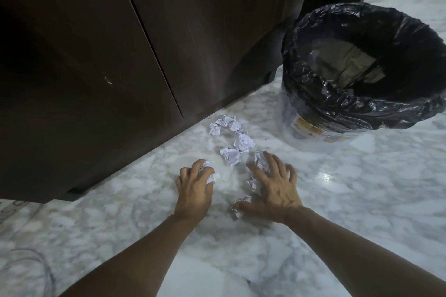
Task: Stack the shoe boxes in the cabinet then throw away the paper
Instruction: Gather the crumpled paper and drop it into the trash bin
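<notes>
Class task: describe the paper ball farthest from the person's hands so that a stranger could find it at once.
Start at the bin lined with a black bag and look left along the dark cabinet. The crumpled paper ball lies on the marble floor just below the cabinet's edge. No other ball lies so near the cabinet.

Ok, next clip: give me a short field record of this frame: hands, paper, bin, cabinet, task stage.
left hand: fingers curled round crumpled paper on the floor
right hand: fingers spread over several paper balls, gathering them; no firm grip visible
loose paper balls: a cluster on the marble floor, between the hands and the cabinet
trash bin: black liner, open top, standing on the right of the paper
cabinet doors: dark wood, closed
stage: paper pickup under way; none visibly binned
</notes>
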`<state>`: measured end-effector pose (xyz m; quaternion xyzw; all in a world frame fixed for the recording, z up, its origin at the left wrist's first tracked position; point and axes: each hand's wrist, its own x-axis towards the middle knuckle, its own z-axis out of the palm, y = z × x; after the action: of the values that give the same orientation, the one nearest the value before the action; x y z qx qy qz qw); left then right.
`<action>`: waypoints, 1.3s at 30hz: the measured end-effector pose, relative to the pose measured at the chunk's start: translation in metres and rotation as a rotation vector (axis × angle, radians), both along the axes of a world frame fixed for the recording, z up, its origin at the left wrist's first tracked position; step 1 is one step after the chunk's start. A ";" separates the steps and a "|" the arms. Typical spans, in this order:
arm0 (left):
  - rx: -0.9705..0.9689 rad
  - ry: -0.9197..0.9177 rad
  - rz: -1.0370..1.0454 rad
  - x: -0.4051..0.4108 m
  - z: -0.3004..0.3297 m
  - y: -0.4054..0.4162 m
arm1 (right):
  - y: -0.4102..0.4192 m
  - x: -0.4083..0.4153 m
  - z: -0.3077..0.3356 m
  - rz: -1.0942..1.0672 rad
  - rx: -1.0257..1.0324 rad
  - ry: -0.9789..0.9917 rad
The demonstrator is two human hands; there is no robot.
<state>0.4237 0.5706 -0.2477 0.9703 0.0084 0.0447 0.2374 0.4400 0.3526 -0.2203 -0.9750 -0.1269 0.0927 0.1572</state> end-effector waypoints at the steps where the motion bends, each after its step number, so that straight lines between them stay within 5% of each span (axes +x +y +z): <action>1: 0.000 0.001 -0.003 0.000 0.000 0.000 | 0.002 0.001 -0.003 0.019 -0.007 -0.034; 7: 0.009 -0.019 -0.003 0.002 0.002 -0.001 | 0.003 0.002 -0.013 0.121 0.057 -0.153; 11: 0.005 -0.021 -0.011 0.006 0.006 -0.003 | 0.000 0.003 -0.013 0.172 0.175 -0.066; 17: -0.071 -0.095 -0.021 0.022 0.032 -0.020 | -0.008 0.015 0.023 0.038 0.367 -0.025; 23: -0.244 -0.240 -0.013 0.060 0.091 -0.046 | 0.000 0.033 0.100 -0.006 0.528 -0.383; 31: -0.490 -0.552 -0.103 0.126 0.222 -0.118 | -0.048 0.072 0.217 -0.335 0.606 -0.806; 34: -0.561 -0.466 -0.174 0.146 0.252 -0.154 | -0.084 0.094 0.228 -0.470 0.587 -0.720; 39: -0.609 -0.071 -0.320 0.164 0.266 -0.192 | -0.124 0.120 0.219 -0.605 0.576 -0.563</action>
<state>0.5879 0.3786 0.0182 0.8418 -0.1390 0.0359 0.5204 0.5597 0.2290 -0.0010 -0.8724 0.1033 -0.2622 0.3993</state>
